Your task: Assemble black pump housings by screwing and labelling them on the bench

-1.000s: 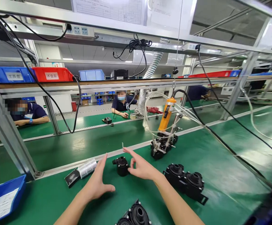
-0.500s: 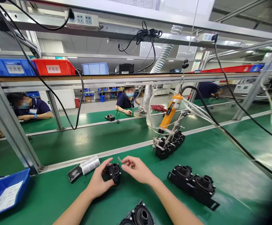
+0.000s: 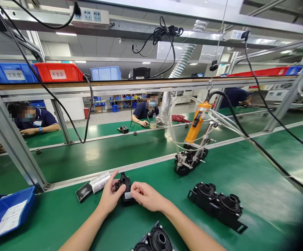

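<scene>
Left hand (image 3: 110,197): fingers grip a small, black plastic part (image 3: 126,184).
Right hand (image 3: 147,196): fingers curl beside its white oblong sticker (image 3: 127,195); I can't tell if they pinch.

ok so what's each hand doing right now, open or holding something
Left hand: closed around the black part, holding it.
Right hand: fingers curled closed beside the white label on that part; whether it grips anything cannot be told.
</scene>
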Tool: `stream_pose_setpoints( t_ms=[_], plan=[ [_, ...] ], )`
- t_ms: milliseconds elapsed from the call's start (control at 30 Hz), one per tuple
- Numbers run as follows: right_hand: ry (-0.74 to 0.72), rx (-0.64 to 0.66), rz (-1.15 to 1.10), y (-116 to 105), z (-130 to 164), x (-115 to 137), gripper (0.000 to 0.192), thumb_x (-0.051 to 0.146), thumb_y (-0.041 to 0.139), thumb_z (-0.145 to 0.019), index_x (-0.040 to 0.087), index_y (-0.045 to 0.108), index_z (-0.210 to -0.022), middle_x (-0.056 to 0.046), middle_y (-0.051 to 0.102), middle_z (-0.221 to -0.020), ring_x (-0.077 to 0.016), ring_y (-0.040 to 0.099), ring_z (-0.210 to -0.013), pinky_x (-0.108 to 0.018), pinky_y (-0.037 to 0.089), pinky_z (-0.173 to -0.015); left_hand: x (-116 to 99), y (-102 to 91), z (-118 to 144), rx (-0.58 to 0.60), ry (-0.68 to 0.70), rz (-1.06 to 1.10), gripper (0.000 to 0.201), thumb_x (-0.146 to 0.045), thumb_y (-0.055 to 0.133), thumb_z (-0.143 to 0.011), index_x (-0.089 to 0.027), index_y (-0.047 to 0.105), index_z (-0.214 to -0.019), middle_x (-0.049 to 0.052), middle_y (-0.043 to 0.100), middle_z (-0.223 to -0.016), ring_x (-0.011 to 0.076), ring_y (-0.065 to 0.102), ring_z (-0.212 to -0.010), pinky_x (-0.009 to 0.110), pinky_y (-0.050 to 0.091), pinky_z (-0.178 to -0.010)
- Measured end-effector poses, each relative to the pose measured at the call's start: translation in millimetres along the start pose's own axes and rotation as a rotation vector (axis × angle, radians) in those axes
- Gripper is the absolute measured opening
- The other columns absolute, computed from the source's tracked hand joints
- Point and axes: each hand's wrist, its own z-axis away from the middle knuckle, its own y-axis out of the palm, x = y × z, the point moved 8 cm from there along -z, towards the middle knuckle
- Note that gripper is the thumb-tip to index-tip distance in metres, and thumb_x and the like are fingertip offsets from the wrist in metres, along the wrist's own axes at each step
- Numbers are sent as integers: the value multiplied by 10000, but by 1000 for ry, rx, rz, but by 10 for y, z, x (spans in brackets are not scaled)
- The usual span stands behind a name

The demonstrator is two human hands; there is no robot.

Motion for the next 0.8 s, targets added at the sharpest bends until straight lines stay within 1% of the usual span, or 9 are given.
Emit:
stream_pose_setpoints(
  t_ms=[100, 233, 433, 633, 733, 800],
  plan=[
    [-14, -14, 40, 9, -12, -22, 250, 397, 625, -990, 191, 555, -868, 70, 493, -631, -98, 393, -556, -200, 292, -508, -9, 6, -3, 0, 3, -4, 893, -553, 787, -864, -168, 377, -1557, 131, 727, -1196, 283, 726, -1086, 407, 551, -996],
    [-29, -39, 96, -1, -14, -19, 221, 360, 632, -988, 181, 575, -872, 61, 497, -671, -104, 386, -599, -211, 286, -535, 4, 1, -1, -1, 8, -9, 856, -522, 785, -874, -177, 393, -1552, 126, 730, -1197, 276, 729, -1080, 396, 558, -977],
    [-41, -52, 167, -21, -29, -9, 212, 351, 595, -1006, 179, 586, -883, 56, 513, -678, -110, 405, -606, -217, 295, -545, 7, -6, -7, -10, 22, -17, 840, -533, 782, -872, -193, 421, -1550, 124, 740, -1201, 278, 736, -1077, 398, 567, -972],
    [-51, -82, 263, -9, 0, 37, 216, 358, 574, -1010, 185, 604, -884, 57, 533, -658, -111, 439, -585, -215, 310, -537, 1, 7, 13, -9, 22, -31, 853, -544, 774, -869, -184, 416, -1554, 133, 738, -1206, 284, 740, -1074, 406, 573, -972],
    [-74, -95, 344, -43, 9, 109, 206, 358, 615, -989, 195, 621, -864, 52, 575, -644, -117, 484, -575, -226, 322, -553, -9, -11, -22, -29, 22, -52, 862, -556, 777, -857, -176, 428, -1547, 132, 747, -1179, 283, 747, -1054, 406, 580, -964],
    [-81, -136, 415, -125, 1, 161, 230, 370, 676, -952, 195, 624, -813, 35, 607, -646, -133, 521, -588, -245, 329, -579, -36, -36, -49, -43, 23, -68, 871, -576, 784, -838, -171, 449, -1532, 126, 758, -1141, 284, 754, -1034, 411, 586, -966]
  ],
)
